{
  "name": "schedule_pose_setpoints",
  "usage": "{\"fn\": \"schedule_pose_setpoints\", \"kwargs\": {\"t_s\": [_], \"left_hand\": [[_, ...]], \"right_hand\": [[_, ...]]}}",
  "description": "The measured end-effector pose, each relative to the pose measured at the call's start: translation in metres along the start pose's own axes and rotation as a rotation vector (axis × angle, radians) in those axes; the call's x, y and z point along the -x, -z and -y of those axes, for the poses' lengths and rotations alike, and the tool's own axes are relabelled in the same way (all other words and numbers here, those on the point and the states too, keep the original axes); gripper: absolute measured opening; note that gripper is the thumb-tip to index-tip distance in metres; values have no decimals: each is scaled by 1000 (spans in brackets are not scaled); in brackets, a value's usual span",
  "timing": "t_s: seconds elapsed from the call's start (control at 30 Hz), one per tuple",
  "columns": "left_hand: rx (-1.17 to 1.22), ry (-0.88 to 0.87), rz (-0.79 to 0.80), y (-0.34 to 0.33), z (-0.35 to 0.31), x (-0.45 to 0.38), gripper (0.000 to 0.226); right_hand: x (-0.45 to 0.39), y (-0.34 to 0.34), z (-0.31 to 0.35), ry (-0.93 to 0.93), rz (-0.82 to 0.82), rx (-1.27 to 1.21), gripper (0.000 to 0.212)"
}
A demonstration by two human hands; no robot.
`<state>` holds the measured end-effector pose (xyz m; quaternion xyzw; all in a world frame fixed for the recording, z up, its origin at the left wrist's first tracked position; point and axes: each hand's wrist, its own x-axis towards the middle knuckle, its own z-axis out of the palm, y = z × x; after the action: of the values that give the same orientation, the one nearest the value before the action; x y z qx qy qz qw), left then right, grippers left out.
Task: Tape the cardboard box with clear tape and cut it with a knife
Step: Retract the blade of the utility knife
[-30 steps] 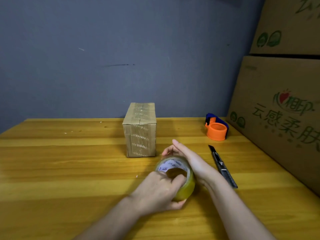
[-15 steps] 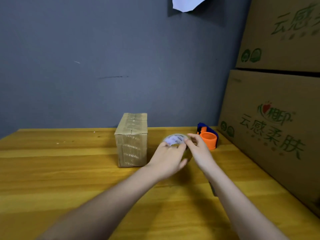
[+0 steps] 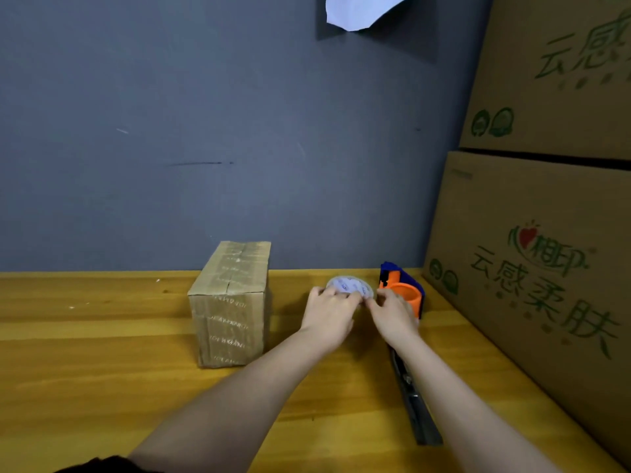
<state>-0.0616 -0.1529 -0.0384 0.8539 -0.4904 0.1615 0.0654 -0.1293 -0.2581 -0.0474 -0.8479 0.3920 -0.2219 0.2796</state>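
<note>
Both hands, left (image 3: pixel 328 314) and right (image 3: pixel 393 315), are pinching the clear tape roll (image 3: pixel 348 286) just beside the orange dispenser (image 3: pixel 404 292); I'm seeing the cardboard box (image 3: pixel 231 303) standing left, the knife (image 3: pixel 415 404) lying under the right forearm near the bench (image 3: pixel 85 363) right edge.

Cartons (image 3: pixel 532 268) wall right (left open).

Carton (image 3: pixel 532 285) reads, seemingly, "云感柔肤".
</note>
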Motion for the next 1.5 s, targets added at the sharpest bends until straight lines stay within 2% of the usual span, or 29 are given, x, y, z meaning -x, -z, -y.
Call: {"fn": "schedule_pose_setpoints", "kwargs": {"t_s": [0.37, 0.57, 0.67, 0.83, 1.0, 1.13, 1.2, 1.33, 1.43, 1.5], "left_hand": [[38, 15, 126, -25, -7, -14, 44], [146, -22, 101, -14, -13, 5, 57], [300, -9, 101, -3, -26, 24, 60], [708, 117, 343, 7, -54, 57, 65], [1141, 373, 486, 11, -69, 73, 65], [1389, 512, 515, 19, -78, 80, 50], [1458, 540, 537, 25, -84, 84, 43], [1513, 584, 506, 32, -89, 90, 53], [1544, 625, 469, 29, -88, 92, 50], [1553, 629, 449, 23, -87, 92, 60]], "right_hand": [[-21, -13, -18, -28, 78, 129, 46], [-2, 2, -23, -15, 155, -104, 61], [14, 12, -28, -23, 156, -156, 59], [41, 19, -38, -102, 166, -121, 67], [61, 33, -37, -178, 207, -13, 70], [78, 38, -38, -208, 198, 111, 57], [84, 38, -39, -215, 202, 170, 46], [92, 39, -40, -207, 258, 174, 28], [93, 39, -47, -188, 280, 77, 29], [97, 41, -48, -180, 284, -6, 35]]}}
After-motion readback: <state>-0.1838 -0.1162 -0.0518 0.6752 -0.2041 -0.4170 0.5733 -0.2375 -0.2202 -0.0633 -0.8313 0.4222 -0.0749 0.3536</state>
